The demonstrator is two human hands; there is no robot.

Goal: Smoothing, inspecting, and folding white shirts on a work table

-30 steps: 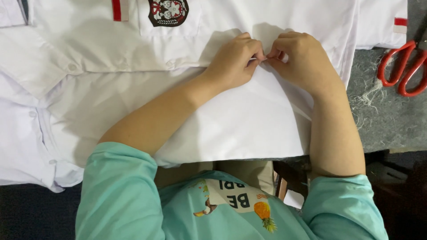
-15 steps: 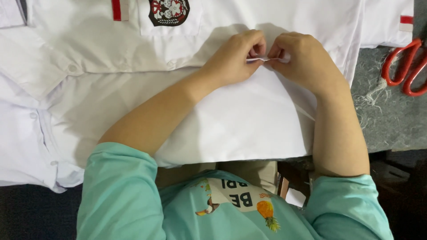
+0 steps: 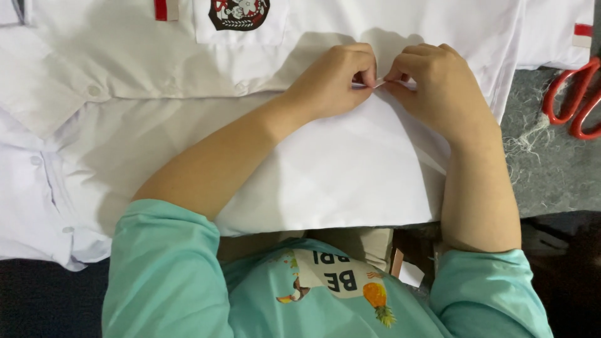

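Where your hands meet: your left hand (image 3: 335, 78) and right hand (image 3: 438, 81) sit knuckle to knuckle on the white shirt (image 3: 325, 163), near the top middle of the view.
Grip: both sets of fingertips are pinched together on one small fold of the shirt's cloth, with a thin pale sliver showing between them; you cannot tell whether that sliver is cloth edge or something else.
Edges: the shirt's folded lower edge runs just above your lap, and its right edge ends beside your right wrist, where the grey tabletop (image 3: 551, 175) begins.
Open room: bare grey surface lies to your right, with loose threads (image 3: 529, 134) on it; to your left the cloth covers everything.
Shirt's look: plain white, smooth, with a chest pocket carrying a dark round badge (image 3: 239, 12) and a red-and-white tab (image 3: 164, 9) at the top edge.
Count: one pair of red-handled scissors (image 3: 579, 100) at the right edge, well apart from your hands; another white garment with buttons (image 3: 44, 188) at your left; a second red tab (image 3: 583, 31) on a sleeve at upper right.
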